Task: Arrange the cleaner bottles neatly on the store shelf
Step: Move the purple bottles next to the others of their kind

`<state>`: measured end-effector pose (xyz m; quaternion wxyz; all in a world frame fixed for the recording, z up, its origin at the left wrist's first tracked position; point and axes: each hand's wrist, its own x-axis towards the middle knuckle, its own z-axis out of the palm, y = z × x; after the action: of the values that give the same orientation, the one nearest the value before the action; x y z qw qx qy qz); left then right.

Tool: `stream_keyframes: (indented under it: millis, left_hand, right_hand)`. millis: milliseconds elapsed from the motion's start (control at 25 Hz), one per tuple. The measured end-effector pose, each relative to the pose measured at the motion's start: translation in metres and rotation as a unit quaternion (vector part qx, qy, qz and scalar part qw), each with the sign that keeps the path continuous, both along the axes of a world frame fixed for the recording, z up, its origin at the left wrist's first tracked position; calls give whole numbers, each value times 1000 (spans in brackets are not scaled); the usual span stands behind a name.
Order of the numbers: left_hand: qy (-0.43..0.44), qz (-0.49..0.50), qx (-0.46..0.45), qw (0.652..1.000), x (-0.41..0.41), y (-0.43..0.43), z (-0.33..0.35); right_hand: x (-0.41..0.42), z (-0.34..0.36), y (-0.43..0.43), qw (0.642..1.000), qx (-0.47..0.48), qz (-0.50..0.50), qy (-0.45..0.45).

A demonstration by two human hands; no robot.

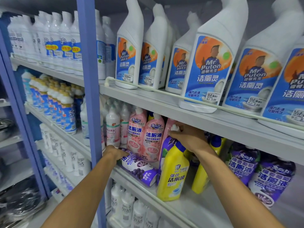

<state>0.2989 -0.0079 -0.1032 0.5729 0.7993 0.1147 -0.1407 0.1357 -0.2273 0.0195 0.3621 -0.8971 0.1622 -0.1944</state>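
store shelf (197,209) packed with cleaners: left hand (115,153) grips a toppled purple bottle (139,168) lying near the front edge, right hand (187,137) clasps another bottle's white cap (174,128). righting step; next probably means standing the fallen one beside the pink bottles (146,137).

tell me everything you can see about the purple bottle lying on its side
The purple bottle looks plastic, its white and purple label showing grapes, Chinese print and "99.9%". It lies on its side on the shelf, base toward the camera, top end under the left hand, which grips it. Pink bottles stand just behind; a yellow bottle stands beside its base.
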Motion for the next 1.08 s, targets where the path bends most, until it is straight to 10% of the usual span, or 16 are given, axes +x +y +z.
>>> stream_keyframes:
  millis: [400,1080]
  left_hand:
    - [74,-19,-95,993,5,-3,11]
    - [-137,-78,-277,948,-55,2,55]
  right_hand:
    - [0,-4,-4,999,-27,-9,-30]
    - [-13,21,14,994,-27,33,-102]
